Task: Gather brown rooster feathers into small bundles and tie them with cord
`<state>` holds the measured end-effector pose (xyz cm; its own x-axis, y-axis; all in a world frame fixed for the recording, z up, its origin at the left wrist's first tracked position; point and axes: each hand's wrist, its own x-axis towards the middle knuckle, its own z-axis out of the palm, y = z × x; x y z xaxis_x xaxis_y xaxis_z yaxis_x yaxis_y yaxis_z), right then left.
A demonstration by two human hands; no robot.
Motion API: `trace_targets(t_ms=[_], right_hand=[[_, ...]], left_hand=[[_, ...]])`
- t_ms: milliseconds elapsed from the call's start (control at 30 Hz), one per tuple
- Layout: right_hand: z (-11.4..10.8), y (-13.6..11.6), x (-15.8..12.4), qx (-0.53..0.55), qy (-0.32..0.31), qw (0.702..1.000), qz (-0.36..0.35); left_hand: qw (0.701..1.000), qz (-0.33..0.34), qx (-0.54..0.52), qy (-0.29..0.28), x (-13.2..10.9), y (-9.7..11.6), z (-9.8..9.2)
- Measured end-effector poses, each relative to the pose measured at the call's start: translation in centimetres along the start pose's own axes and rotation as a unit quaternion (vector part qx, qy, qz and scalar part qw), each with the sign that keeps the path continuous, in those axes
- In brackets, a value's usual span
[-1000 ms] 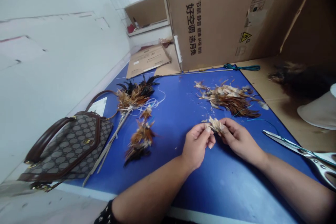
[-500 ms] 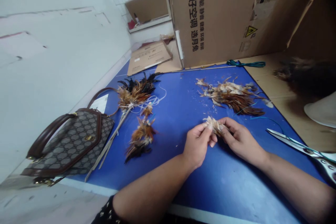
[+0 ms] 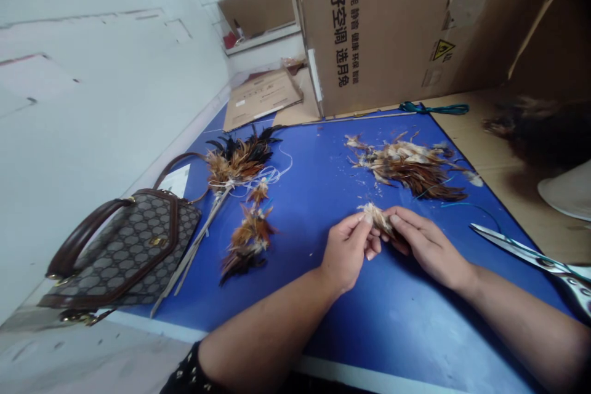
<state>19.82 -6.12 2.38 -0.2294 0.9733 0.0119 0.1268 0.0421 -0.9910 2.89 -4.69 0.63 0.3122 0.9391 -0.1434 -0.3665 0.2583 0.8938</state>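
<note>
My left hand and my right hand meet over the blue table, both pinching a small pale bundle of feathers between their fingertips. Just behind them lies a loose pile of brown and cream feathers. To the left lie a tied string of brown and black feathers and a feather duster head on thin sticks with white thread.
A patterned brown handbag sits at the table's left edge. Scissors lie at the right. A large cardboard box stands behind, with a teal cord at its foot. Dark feathers lie on cardboard at far right.
Both hands stay together on the small feather bundle, with only slight shifts of the fingers. The view has drifted a little.
</note>
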Motion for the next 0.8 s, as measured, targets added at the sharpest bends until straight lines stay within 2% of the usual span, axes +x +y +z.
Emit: trace_targets(t_ms=[200,333,633,800], right_hand=[[0.59,-0.67,0.03,-0.017,-0.025,0.999,-0.025],[0.95,-0.37,0.3,-0.051,0.009,0.998,-0.042],[0.72,-0.2,0.45,-0.049,0.022,0.997,-0.048],[0.78,0.31,0.42,-0.046,0.021,0.998,-0.044]], left_hand=[[1.0,0.012,0.012,0.005,0.03,-0.18,-0.04],[0.999,0.007,0.024,0.021,-0.03,-0.29,-0.1],[0.999,0.001,0.014,0.04,0.08,-0.29,-0.12],[1.0,-0.004,0.004,-0.006,0.08,-0.45,-0.43]])
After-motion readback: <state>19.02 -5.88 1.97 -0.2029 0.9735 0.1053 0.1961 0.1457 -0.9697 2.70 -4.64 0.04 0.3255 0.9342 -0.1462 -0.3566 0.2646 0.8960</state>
